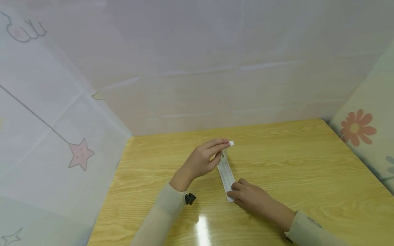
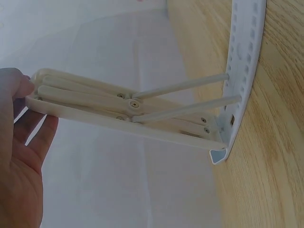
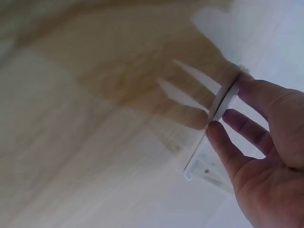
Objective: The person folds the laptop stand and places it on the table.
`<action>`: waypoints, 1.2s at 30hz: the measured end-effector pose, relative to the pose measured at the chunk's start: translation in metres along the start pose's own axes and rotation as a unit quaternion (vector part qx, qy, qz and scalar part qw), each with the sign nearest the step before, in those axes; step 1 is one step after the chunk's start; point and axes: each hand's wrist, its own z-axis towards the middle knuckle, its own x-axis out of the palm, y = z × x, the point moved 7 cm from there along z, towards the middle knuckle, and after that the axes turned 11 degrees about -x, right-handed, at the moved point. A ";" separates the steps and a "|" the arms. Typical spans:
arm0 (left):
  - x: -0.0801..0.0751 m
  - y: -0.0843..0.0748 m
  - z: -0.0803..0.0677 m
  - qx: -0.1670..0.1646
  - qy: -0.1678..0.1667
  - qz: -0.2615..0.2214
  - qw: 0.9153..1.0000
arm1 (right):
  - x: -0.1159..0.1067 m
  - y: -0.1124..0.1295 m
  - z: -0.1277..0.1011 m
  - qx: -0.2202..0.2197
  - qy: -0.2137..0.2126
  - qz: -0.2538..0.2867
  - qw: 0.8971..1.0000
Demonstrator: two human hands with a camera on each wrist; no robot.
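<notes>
A white plastic folding stand [image 1: 226, 172] lies lengthwise on the wooden table [image 1: 307, 160]. My left hand [image 1: 224, 146] pinches the far tip of its hinged upper arm and holds it lifted off the base. In the left wrist view that raised arm [image 2: 123, 111] stands out from the perforated base strip [image 2: 243, 66] on two thin struts, with my left hand [image 2: 23, 92] at its free end. My right hand [image 1: 235, 192] grips the rounded near end of the base against the table. The right wrist view shows my right hand [image 3: 227, 108] with its fingers curled round that end of the stand [image 3: 219, 105].
Pale sheets with drawings wall the table on three sides: a pink star [image 1: 80, 153] on the left, an orange flower [image 1: 357, 127] on the right. Bare wood lies to both sides of the stand. A small black clip [image 1: 190, 198] sits at my left cuff.
</notes>
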 end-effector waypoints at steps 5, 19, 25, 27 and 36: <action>-0.002 -0.001 0.003 0.001 -0.003 -0.007 1.000 | 0.000 -0.002 0.001 -0.008 0.007 -0.009 1.000; -0.003 0.013 0.005 -0.034 -0.001 -0.049 0.998 | 0.003 0.008 0.014 0.011 0.004 -0.039 0.999; -0.001 0.017 0.002 -0.040 -0.002 -0.058 0.998 | 0.007 0.007 0.014 0.037 0.009 -0.023 0.999; -0.001 0.017 0.001 -0.042 -0.003 -0.056 0.998 | 0.008 0.007 0.014 0.041 0.010 -0.018 0.999; -0.003 0.016 0.000 -0.042 -0.004 -0.061 0.997 | 0.009 0.009 0.018 0.050 0.021 -0.027 0.998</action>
